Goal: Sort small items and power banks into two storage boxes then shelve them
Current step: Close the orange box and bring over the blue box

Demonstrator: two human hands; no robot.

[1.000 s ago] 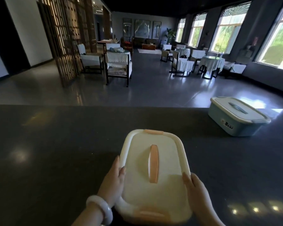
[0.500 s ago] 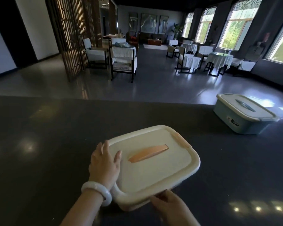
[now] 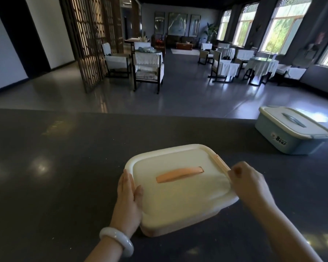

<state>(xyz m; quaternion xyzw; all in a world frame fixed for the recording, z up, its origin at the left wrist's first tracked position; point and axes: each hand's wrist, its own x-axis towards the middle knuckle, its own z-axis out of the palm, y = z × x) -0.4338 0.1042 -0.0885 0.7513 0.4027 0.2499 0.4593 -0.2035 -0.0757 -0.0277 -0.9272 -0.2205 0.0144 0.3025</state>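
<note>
A cream box (image 3: 180,188) with an orange handle (image 3: 179,173) sits lidded on the dark tabletop (image 3: 55,167). The left hand (image 3: 128,199) lies flat against its left edge, fingers straight. The right hand (image 3: 251,184) curls its fingers at the orange clasp (image 3: 219,162) on the right edge. A blue box (image 3: 292,129) stands well apart, far right.

Smooth cream plastic box (image 3: 180,193); glossy dark stone-like countertop (image 3: 55,167)
</note>
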